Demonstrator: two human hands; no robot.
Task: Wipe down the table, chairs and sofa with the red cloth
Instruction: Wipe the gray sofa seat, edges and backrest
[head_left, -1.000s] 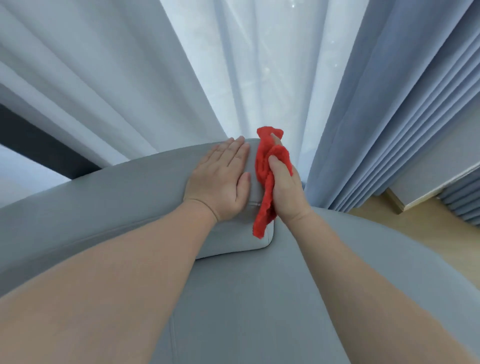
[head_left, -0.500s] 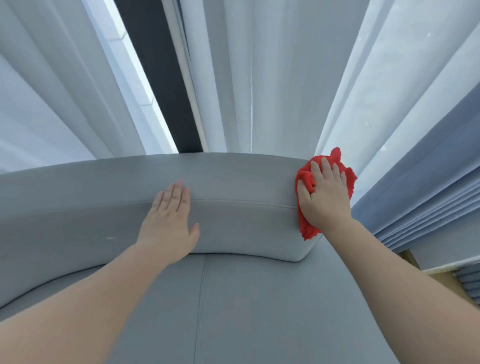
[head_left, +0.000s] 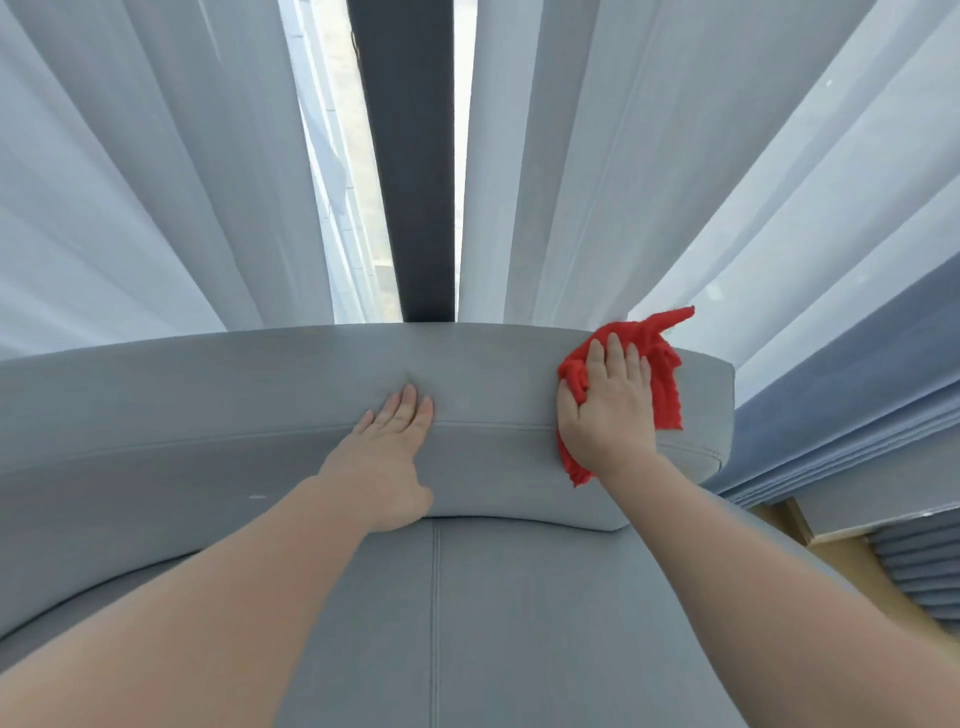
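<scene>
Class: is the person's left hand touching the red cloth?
Apart. The head view shows a stretch of bare grey sofa between the left hand and the red cloth under the right hand.

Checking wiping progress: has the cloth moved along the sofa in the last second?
Yes: the cloth, under the right hand, went left from the sofa back's right end onto its front.

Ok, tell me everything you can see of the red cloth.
The cloth is bright red, with a nubby, towel-like weave, and is crumpled rather than folded. It lies on the top of the sofa back, near its right end. The right hand presses it there with straight fingers, covering its middle. One pointed corner sticks out past the fingertips toward the sheer curtain; whether it touches is unclear. Another end hangs down the front of the back, beside the wrist.
</scene>
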